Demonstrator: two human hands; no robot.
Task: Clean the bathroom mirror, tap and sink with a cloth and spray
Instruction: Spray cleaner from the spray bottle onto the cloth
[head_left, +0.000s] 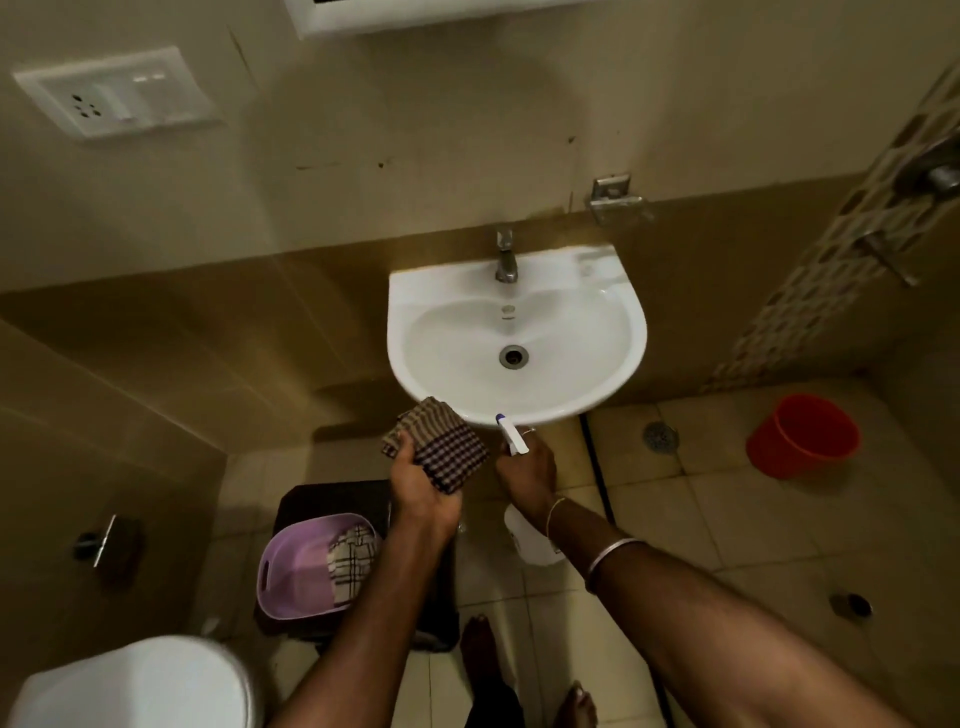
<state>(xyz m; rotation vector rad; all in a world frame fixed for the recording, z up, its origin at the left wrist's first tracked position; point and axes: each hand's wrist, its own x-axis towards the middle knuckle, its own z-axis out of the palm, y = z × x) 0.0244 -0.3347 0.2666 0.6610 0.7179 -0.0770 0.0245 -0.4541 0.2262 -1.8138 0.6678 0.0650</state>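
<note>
Head view, hands below the sink rim at frame centre. Risk, as a judgement: the white plastic spray bottle (522, 499) was gripped high at its trigger head, nozzle aimed toward the white ceramic wall-hung sink (618, 332); a slack hold could let it twist or drop to the tiled floor, and a premature squeeze would wet the rim rather than the mirror. The right hand (527, 467) was clenched around the bottle's neck. The left hand (421, 478) was closed on a folded brown-checked cloth (441, 447), just beside the rim. The chrome tap (505, 260) stood untouched above the basin.
</note>
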